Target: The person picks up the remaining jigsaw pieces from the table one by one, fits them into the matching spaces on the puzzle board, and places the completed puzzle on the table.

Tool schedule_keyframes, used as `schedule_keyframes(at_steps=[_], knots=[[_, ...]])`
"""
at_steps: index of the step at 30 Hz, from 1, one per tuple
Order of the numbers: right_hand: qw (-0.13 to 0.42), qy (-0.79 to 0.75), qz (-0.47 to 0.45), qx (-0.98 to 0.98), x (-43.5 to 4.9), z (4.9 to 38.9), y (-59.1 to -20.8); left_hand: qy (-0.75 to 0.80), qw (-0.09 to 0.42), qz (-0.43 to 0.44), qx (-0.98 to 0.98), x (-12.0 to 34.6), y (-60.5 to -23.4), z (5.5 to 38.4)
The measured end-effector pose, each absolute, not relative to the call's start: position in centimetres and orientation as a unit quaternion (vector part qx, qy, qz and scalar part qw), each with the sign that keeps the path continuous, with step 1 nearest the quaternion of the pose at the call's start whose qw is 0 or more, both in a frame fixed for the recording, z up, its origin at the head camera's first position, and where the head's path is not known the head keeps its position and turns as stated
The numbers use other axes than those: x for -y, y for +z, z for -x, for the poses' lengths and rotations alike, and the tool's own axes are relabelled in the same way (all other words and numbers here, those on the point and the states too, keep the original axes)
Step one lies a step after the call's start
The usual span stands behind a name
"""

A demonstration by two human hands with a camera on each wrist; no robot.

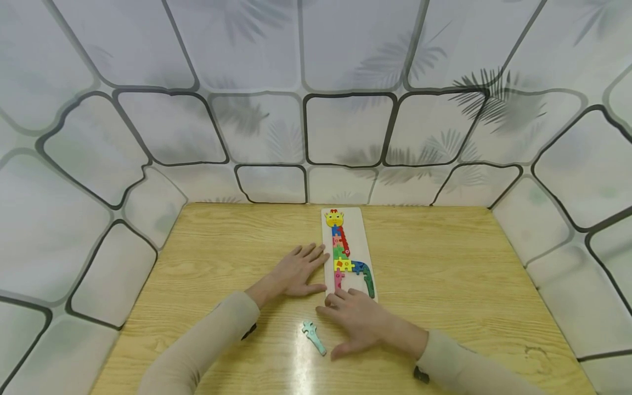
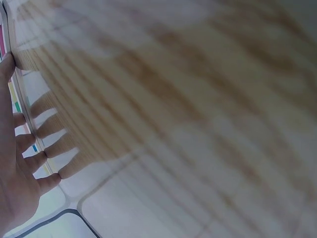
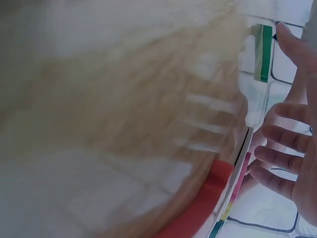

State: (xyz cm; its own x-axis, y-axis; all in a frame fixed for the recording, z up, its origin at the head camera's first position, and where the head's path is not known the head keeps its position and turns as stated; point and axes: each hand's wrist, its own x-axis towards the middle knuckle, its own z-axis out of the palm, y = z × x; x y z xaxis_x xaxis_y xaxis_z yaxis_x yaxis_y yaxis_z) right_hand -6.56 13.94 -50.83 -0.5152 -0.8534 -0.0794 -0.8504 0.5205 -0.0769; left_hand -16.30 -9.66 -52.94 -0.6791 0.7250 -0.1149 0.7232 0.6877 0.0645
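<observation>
While the board (image 1: 359,247) points lengthwise away across the table (image 1: 444,258), giraffe head (image 1: 334,219) farthest, the left hand (image 1: 297,272) touches its left edge, fingers spread; the right hand (image 1: 359,319), fingers loosely extended, overlies its near end.

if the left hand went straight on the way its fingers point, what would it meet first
The left hand would likely meet the puzzle board first: its fingers reach the board's left edge. Whether they would push it or slide over it is unclear.
</observation>
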Motion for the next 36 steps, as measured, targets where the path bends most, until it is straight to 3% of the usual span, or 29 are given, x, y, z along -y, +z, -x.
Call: schedule_keyframes(at_steps=[16,36], knots=[[0.001,0.023,0.548,-0.836,-13.2,6.3,-51.7,0.009,0.056,-0.402,-0.914,9.8,-53.2,16.4],[0.018,0.051,0.56,-0.826,-12.0,6.6,-51.4,0.009,0.058,-0.403,-0.914,9.8,-53.1,16.5]])
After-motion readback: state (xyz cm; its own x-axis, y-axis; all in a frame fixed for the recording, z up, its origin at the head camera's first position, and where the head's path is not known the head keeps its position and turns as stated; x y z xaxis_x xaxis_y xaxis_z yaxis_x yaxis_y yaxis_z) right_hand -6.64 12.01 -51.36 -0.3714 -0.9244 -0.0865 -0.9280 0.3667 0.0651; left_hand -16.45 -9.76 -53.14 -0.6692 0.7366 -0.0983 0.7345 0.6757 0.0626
